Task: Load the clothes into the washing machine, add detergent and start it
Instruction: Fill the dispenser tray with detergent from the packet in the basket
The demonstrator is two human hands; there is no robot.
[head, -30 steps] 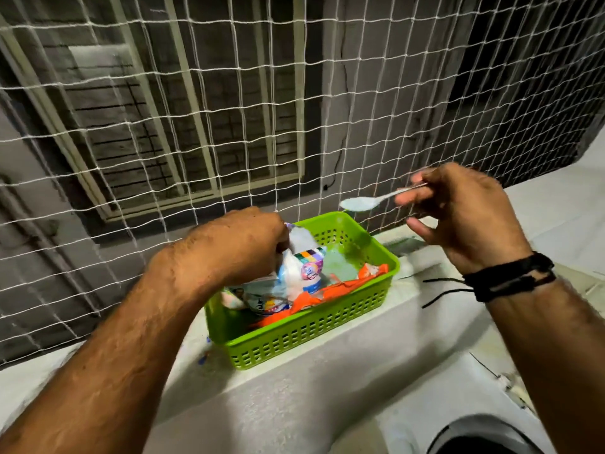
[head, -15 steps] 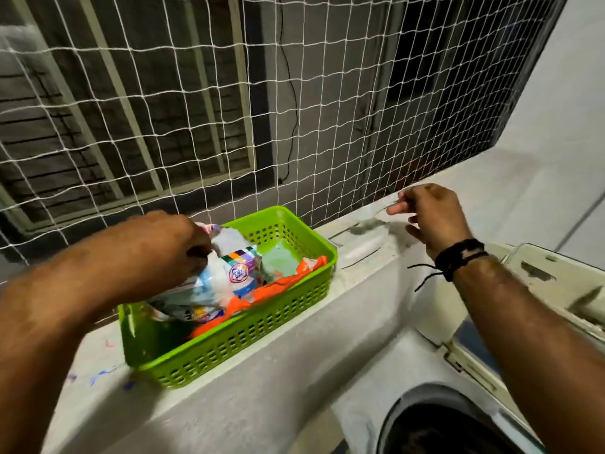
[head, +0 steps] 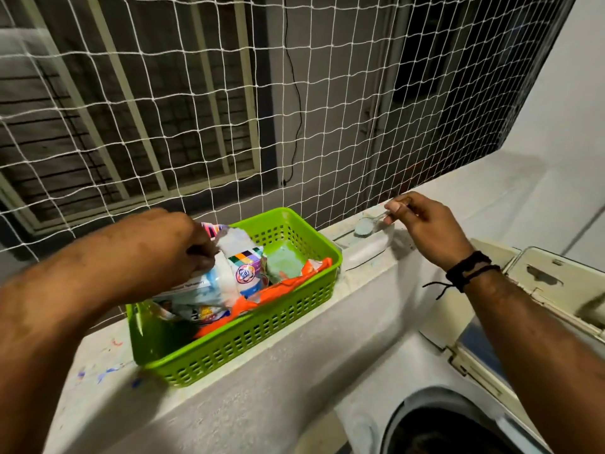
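A green plastic basket [head: 262, 335] stands on a white ledge and holds a white and blue detergent packet [head: 226, 276] and an orange packet [head: 288, 285]. My left hand [head: 176, 244] pinches the top of the detergent packet inside the basket. To the basket's right, my right hand [head: 425, 221] holds a small spoon [head: 365, 226] by its handle, its bowl low over or resting on the ledge. The washing machine's round opening [head: 458, 424] shows at the bottom right, with its raised lid [head: 556, 283] behind it.
White netting [head: 327, 109] closes off the space just behind the ledge [head: 229, 404]. A white wall [head: 563, 93] rises at the right. Small paint marks dot the ledge left of the basket.
My right hand has carried the spoon down and to the right, from above the basket to the ledge beside it. My left hand stays on the packet. The view has swung right, showing the washer.
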